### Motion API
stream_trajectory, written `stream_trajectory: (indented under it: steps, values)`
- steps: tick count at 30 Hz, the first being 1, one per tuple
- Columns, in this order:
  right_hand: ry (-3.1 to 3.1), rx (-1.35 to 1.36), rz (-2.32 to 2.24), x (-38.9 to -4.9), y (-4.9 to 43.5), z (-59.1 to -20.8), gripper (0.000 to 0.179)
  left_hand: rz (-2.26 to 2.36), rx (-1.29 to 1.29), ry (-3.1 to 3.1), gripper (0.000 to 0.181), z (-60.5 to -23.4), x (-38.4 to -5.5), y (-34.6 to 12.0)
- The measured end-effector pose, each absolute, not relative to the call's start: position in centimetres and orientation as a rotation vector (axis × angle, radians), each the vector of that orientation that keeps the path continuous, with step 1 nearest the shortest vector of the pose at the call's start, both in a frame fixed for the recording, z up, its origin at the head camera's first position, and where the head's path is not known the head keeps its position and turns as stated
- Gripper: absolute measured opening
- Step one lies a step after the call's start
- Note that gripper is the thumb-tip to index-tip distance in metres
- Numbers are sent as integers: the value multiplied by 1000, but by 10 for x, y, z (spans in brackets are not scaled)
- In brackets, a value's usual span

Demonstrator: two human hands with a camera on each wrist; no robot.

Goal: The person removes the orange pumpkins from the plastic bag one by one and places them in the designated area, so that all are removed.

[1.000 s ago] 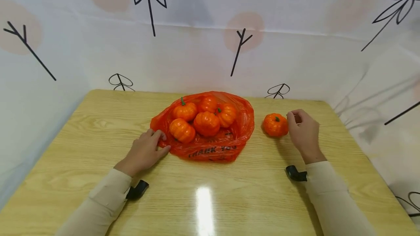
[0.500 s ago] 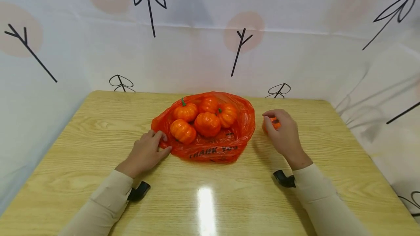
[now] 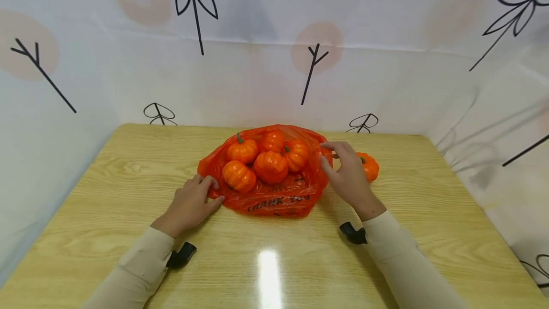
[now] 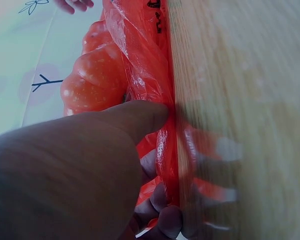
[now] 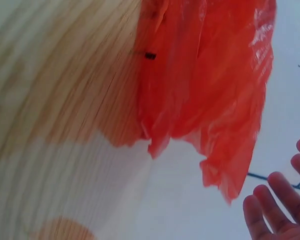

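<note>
A red plastic bag [image 3: 274, 204] lettered "THANK YOU" sits mid-table with its mouth spread upward. Inside it are several small orange pumpkins [image 3: 271, 167]. My left hand [image 3: 190, 204] holds the bag's left edge; in the left wrist view the thumb lies over the plastic [image 4: 150, 75] and the fingertips curl from below. At the bag's right side is my right hand [image 3: 349, 175], and its fingers [image 5: 277, 200] look extended and apart from the plastic in the right wrist view. One more pumpkin [image 3: 371, 168] rests on the table just beyond the right hand, which partly covers it.
The wood-grain table [image 3: 128, 170] meets a pale cloth backdrop [image 3: 240, 75] with plant drawings at its far edge. A black wrist mount [image 3: 353, 233] juts from the right sleeve, and another black mount [image 3: 182, 255] from the left.
My right hand has moved left, from beside the loose pumpkin, past it, to the bag's right side. The pumpkin stays on the table. My left hand has kept its place on the bag.
</note>
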State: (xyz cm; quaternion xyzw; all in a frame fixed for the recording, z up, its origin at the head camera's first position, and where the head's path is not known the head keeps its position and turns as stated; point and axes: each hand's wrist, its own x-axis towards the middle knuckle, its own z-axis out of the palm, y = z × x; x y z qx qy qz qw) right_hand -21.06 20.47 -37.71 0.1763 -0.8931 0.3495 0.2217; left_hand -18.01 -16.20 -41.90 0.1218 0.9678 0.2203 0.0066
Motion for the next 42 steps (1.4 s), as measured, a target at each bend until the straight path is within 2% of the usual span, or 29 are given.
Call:
stream_trajectory:
  steps: [8,20,42]
  values:
    - [-2482,541,974,-222,188,-378,35,680,381,3040,26,-420,-180,-163]
    - [-2709,599,963,-231,174,-387,60,677,380,3028,26,-419,-179,-161]
    - [-2877,614,947,-233,176,-399,77,671,383,3049,27,-419,-179,-162]
